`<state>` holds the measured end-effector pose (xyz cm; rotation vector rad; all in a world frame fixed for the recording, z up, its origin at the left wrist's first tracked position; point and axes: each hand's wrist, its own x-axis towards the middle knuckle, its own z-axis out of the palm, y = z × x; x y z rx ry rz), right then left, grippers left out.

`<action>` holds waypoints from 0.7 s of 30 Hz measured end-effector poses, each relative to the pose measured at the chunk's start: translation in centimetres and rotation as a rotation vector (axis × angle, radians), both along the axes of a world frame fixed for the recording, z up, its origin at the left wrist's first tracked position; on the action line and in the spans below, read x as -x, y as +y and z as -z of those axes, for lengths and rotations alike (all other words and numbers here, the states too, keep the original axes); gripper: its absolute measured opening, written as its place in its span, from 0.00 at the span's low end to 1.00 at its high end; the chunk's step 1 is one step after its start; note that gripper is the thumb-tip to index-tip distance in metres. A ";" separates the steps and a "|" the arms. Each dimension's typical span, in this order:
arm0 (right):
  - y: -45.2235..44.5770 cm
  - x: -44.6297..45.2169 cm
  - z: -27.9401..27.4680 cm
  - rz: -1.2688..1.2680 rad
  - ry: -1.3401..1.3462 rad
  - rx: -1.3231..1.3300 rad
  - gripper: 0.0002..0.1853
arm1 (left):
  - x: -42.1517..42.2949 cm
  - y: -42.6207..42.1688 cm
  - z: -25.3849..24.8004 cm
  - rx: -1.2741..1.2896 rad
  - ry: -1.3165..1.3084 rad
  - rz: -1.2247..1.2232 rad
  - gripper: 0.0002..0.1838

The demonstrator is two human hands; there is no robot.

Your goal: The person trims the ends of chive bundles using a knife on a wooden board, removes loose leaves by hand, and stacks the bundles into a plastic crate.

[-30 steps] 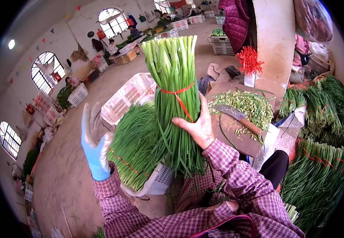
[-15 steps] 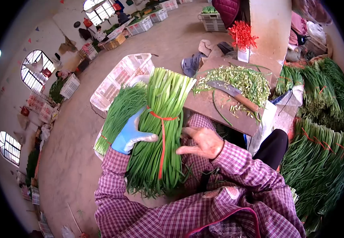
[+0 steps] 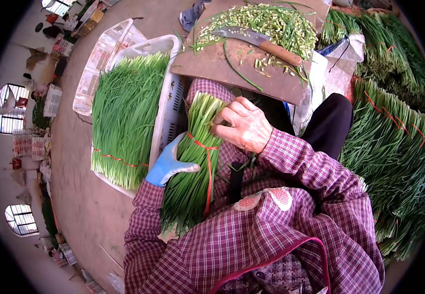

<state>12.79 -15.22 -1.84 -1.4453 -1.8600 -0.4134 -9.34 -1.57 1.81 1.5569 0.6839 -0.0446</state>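
Note:
A bundle of garlic chives (image 3: 193, 166) stands tilted against my lap, pale stem ends up, with an orange-red tie round its middle and the loose tail hanging down. My left hand (image 3: 169, 164), in a blue glove with a whitish palm, grips its left side, thumb across the leaves below the tie. Bare, my right hand (image 3: 244, 125) has its fingers bent against the upper right of the bundle, near the stem ends. What its fingertips pinch is partly hidden. Left of the bundle, a white crate (image 3: 166, 93) holds more chives (image 3: 129, 117) with red ties.
Ahead, a board (image 3: 193, 63) bears chopped stem pieces (image 3: 291, 34) and a wooden-handled knife (image 3: 281, 52). Piled chive bundles (image 3: 388, 142) lie on the right. Behind the full crate stands another crate (image 3: 86, 88). My dark-clothed knee (image 3: 332, 115) is beside the board.
My right hand has gone from open beside the bundle to curled at its upper stems. The bundle's stem ends have tipped away from the crate's chives. The view has tilted down.

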 end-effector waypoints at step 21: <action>0.2 -6.9 -3.6 0.380 -0.168 -0.065 0.15 | 0.3 -0.3 2.9 0.137 -0.003 -0.176 0.63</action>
